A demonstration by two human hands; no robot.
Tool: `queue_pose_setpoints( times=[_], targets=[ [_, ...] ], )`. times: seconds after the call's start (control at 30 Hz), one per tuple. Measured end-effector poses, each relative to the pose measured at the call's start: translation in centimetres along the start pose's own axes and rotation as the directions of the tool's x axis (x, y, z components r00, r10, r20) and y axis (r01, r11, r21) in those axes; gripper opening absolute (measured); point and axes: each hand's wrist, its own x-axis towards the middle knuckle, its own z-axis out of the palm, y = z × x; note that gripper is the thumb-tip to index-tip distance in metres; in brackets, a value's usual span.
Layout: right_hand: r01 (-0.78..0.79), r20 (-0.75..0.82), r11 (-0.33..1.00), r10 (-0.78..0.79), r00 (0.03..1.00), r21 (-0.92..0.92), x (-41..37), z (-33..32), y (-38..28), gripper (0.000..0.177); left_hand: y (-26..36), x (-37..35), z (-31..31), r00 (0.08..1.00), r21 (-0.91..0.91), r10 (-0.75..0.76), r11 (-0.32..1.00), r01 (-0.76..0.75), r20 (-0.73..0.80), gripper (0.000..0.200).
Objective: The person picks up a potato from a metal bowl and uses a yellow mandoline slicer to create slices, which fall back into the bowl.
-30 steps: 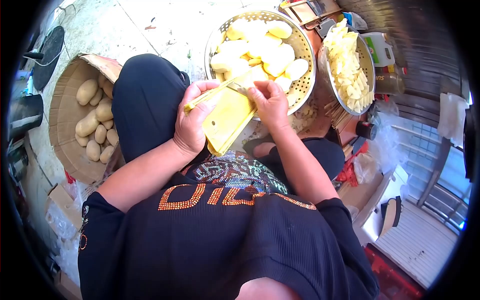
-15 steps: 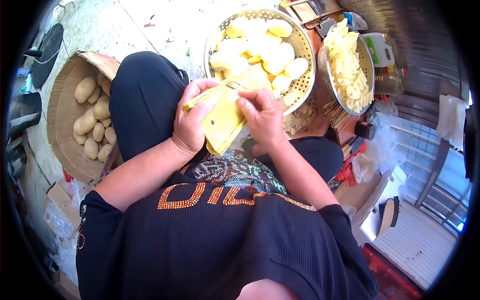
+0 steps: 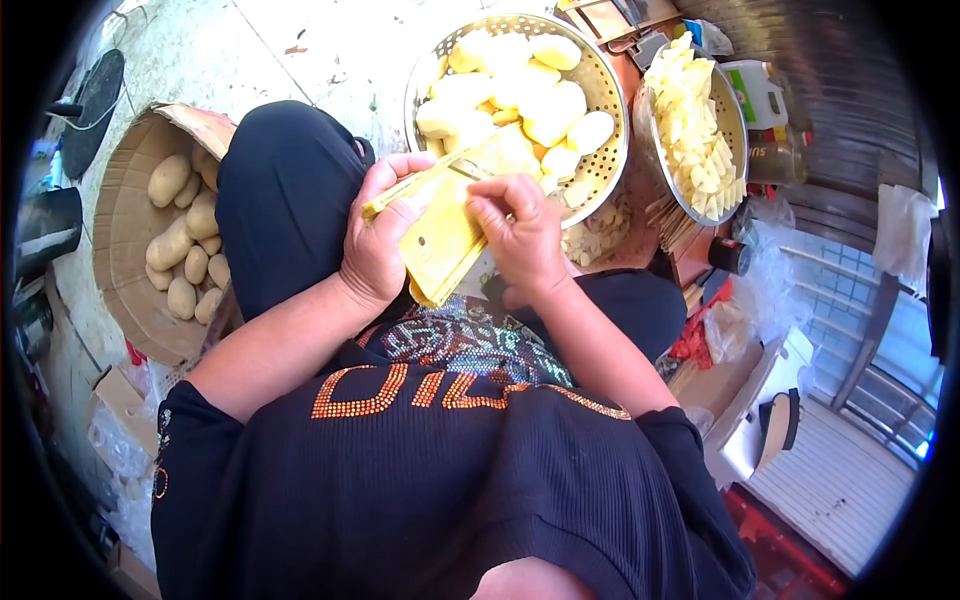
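Note:
A yellow folded sheet-like object (image 3: 436,238), with a small dark hole in it, lies between my hands over my lap. My left hand (image 3: 380,235) is wrapped round its left edge, thumb on top. My right hand (image 3: 522,232) is at its right edge, thumb and forefinger pressed together; what they pinch is too small to make out. Just beyond the yellow object stands a perforated metal colander (image 3: 612,110) holding several peeled potatoes (image 3: 553,112). The far end of the yellow object overlaps the colander's near side.
At the left, a cardboard box (image 3: 120,240) holds unpeeled potatoes (image 3: 170,243). A metal bowl (image 3: 733,125) of cut potato pieces (image 3: 690,130) stands at the right. Beyond it are a white container (image 3: 755,95), a dark jar (image 3: 728,257) and plastic bags (image 3: 775,280).
My right hand has shifted very slightly at the yellow object's edge. The whole view has moved a little; otherwise things look the same.

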Motion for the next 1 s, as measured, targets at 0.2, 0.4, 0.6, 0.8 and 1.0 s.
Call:
queue_pose_setpoints(
  times=[0.2, 0.4, 0.6, 0.8, 1.0],
  targets=[
    [-0.013, -0.11, 0.998, 0.005, 0.994, -0.067, 1.4, 0.5, 4.4, 0.007, 0.2, -0.2, 0.3, 1.0, -0.016, -0.015, 1.0, 0.015, -0.009, 0.038],
    [-0.159, -0.167, 0.981, 0.139, 0.976, -0.113, 3.1, 0.2, 8.5, 0.008, 0.1, 0.0, 0.3, 1.0, -0.012, -0.007, 1.0, 0.007, 0.014, 0.038],
    [-0.256, -0.154, 0.965, 0.244, 0.957, -0.056, 3.4, -0.2, 9.3, 0.013, -0.1, 0.0, -0.1, 0.999, 0.071, -0.031, 0.997, 0.029, 0.02, 0.045],
    [-0.341, -0.157, 0.915, 0.377, 0.913, 0.213, 2.7, -0.3, 10.8, 0.018, -0.1, -0.2, 0.1, 0.999, 0.036, -0.016, 0.999, 0.015, 0.034, 0.036],
    [-0.298, -0.118, 0.952, 0.289, 0.95, -0.066, 2.4, -0.3, 8.5, 0.024, 0.2, -0.4, 0.5, 0.999, 0.056, -0.024, 0.998, 0.022, 0.035, 0.035]
  ],
)
